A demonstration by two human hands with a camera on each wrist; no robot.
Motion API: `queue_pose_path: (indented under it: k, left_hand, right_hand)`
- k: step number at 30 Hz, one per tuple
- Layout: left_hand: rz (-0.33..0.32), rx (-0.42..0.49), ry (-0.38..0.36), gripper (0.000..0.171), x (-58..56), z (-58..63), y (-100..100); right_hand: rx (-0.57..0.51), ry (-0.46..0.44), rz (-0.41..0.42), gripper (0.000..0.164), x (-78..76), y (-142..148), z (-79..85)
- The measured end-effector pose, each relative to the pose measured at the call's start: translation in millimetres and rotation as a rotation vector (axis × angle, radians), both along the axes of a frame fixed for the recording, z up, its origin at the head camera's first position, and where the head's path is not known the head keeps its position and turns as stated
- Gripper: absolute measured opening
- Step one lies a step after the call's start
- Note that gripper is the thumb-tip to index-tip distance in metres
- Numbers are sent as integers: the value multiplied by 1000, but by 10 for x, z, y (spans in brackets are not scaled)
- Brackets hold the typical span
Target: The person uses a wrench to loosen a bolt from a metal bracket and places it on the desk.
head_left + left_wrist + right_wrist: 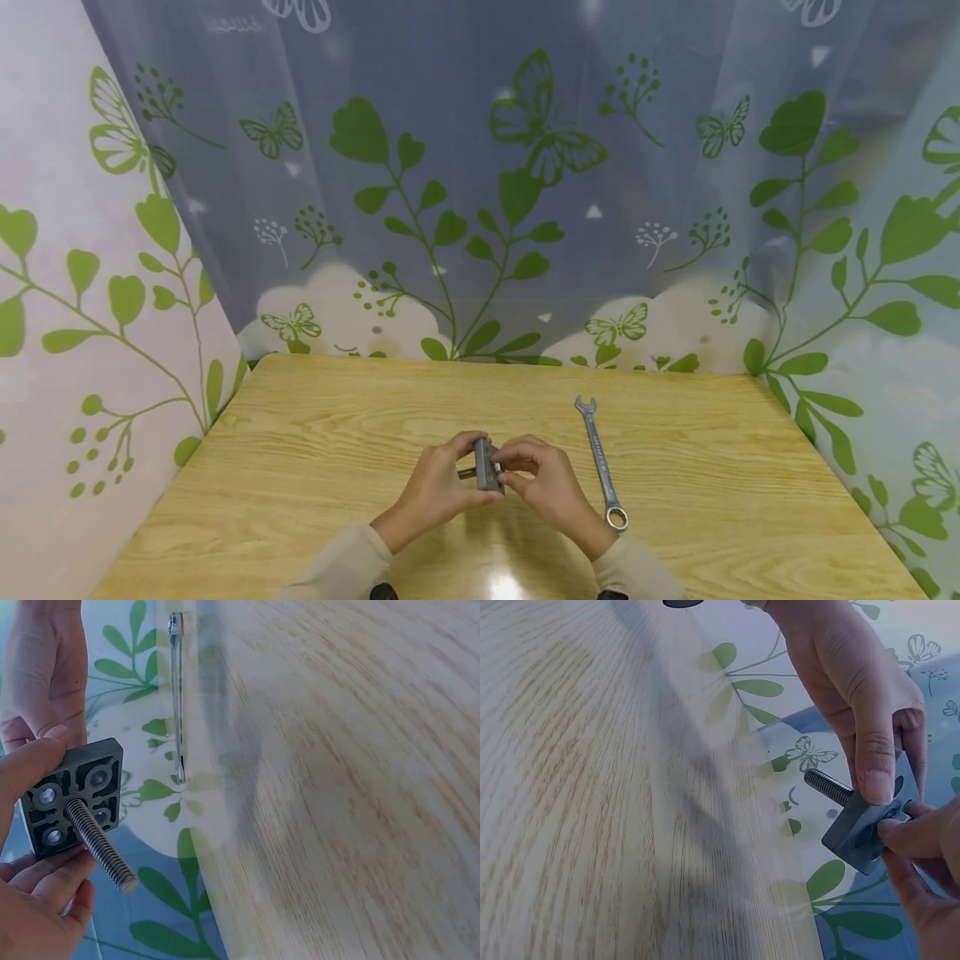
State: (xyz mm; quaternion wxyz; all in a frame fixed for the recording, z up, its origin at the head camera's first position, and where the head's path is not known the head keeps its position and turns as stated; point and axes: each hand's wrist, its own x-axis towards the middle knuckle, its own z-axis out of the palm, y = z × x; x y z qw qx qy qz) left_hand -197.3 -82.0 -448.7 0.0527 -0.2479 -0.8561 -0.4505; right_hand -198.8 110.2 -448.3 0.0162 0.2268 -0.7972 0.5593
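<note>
My left hand (438, 482) grips a square grey plate (483, 467) by its opposite edges, thumb on one side and fingers on the other, above the table. In the left wrist view, the plate has holes near its corners, and a threaded bolt (101, 846) sticks out from the middle of its ribbed face. On the opposite face, my right hand (553, 487) pinches the bolt's end at the centre with thumb and fingers; these fingertips partly hide it. In the right wrist view, the bolt's thread (829, 786) points away from the right hand.
A combination wrench (600, 462) lies on the wooden table (337, 433) to the right of my hands, its ring end toward me. Patterned curtains (450, 167) with green leaves and butterflies stand behind the table and along both sides.
</note>
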Motion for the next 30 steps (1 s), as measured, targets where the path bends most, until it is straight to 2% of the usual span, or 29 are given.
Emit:
queue_pose_path:
  k: [3, 6, 10, 13, 16, 20, 24, 30]
  left_hand:
    - [7, -4, 0, 70, -2, 6, 3]
    - [20, -20, 16, 70, 1, 15, 4]
    - [36, -54, 52, 70, 12, 26, 2]
    - [39, -71, 59, 70, 20, 30, 0]
    - [39, -83, 59, 71, 23, 31, 3]
    - [39, -98, 88, 72, 24, 28, 13]
    - [36, -104, 122, 73, 31, 20, 22]
    - [37, -106, 103, 75, 41, 19, 28]
  right_hand:
    - [1, 29, 14, 24, 0, 6, -1]
    - [0, 4, 36, 30, 3, 21, 0]
    - [31, -82, 8, 40, 6, 38, 3]
    - [22, -162, -31, 39, 34, 27, 59]
    - [-35, -252, -48, 35, 23, 10, 68]
    - [-73, -354, -48, 40, -29, -2, 22]
    - [-59, -397, -50, 42, -32, -16, 38]
    - [-92, -414, -8, 34, -40, -12, 83]
